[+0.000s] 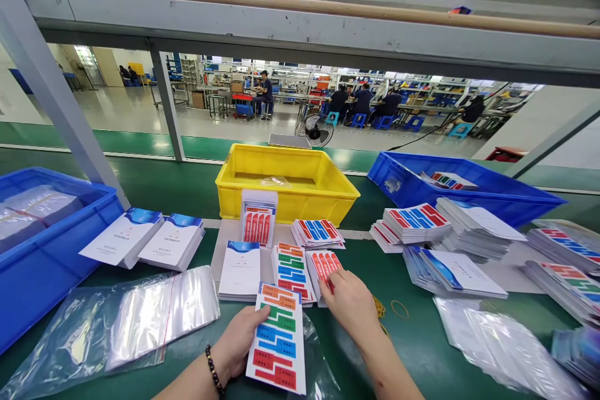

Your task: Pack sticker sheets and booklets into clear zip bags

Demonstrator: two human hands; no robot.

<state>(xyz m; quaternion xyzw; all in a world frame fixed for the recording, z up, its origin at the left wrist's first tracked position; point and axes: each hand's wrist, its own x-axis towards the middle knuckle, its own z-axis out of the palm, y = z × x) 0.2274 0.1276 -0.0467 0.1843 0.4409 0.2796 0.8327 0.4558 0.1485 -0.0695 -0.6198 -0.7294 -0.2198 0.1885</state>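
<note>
My left hand [237, 340] is closed on a multicoloured label sheet [279, 340] with orange, green, blue and red strips, held above a clear bag [323, 369] near the front edge. My right hand [349, 300] reaches forward, its fingers on the top sheet of a stack of red label sheets [323, 265]. Left of that stack lie a pile of multicoloured sheets [290, 269] and a stack of white booklets [240, 270]. Behind them stand red-striped sheets [258, 223] and red-and-blue sheets [317, 231].
A yellow bin [285, 165] sits behind the stacks. Blue bins stand at left [42, 262] and back right [469, 181]. Clear zip bags [140, 319] lie at left, more booklets [145, 237] behind them. Further stacks [459, 237] and bags [506, 344] fill the right. Rubber bands [398, 308] lie nearby.
</note>
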